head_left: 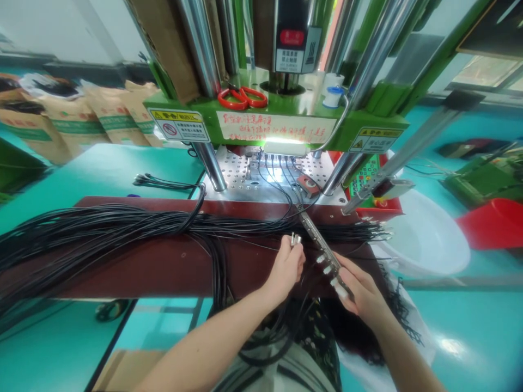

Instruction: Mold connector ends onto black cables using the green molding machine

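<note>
My left hand (287, 268) pinches a small metal connector (295, 238) at the end of a black cable, just left of a long metal fixture bar (317, 239). My right hand (362, 291) grips the near end of that bar, which slants up toward the lit perforated plate (245, 174) of the green press machine (278, 122). White plug ends sit along the bar near my right fingers. A thick bundle of black cables (102, 228) lies across the dark red bench (163, 261) to my left.
Red scissors (242, 98) and a tape roll (333, 97) rest on the machine's green ledge. A white basin (425, 239) and a red tub (494, 223) stand at the right. Brown sacks (81, 120) line the back left. More cables hang over my lap.
</note>
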Motion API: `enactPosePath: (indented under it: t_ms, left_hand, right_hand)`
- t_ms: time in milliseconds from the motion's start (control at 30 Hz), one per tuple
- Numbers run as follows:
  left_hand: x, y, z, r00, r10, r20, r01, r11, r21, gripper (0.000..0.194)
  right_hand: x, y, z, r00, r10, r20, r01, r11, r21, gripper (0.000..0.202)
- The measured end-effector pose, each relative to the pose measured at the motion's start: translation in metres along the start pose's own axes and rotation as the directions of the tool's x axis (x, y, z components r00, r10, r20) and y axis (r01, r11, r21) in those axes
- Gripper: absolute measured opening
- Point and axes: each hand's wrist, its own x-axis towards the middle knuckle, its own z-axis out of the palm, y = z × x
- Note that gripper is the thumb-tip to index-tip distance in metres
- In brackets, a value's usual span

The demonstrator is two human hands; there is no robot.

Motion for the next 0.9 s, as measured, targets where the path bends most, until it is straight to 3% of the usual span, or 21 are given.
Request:
enactPosePath:
  t_ms: [200,433,800,900]
  left_hand:
    - [0.006,0.002,0.002,0.997,-0.074,0.002,0.074,0.99,0.122,0.035]
    - [0.007,0.008,-0.001,0.989,-0.147,-0.002,0.147,0.986,0.078,0.033]
    - [0.01,0.013,-0.001,0.993,-0.119,0.016,0.117,0.987,0.11,0.032]
    - [0.009,0.013,0.001,0.989,-0.149,0.013,0.146,0.983,0.115,0.032]
  right_hand:
    - [0.001,0.001,-0.003,0.999,0.005,0.037,-0.004,1.0,-0.026,0.051]
    - [0.001,0.0,-0.004,0.998,0.0,0.056,0.002,0.999,-0.038,0.052]
    - [0.0,-0.003,-0.002,0.998,0.002,0.061,0.003,0.997,-0.079,0.053]
    - [-0.003,0.0,-0.004,0.996,-0.077,0.049,0.084,0.981,-0.176,0.049]
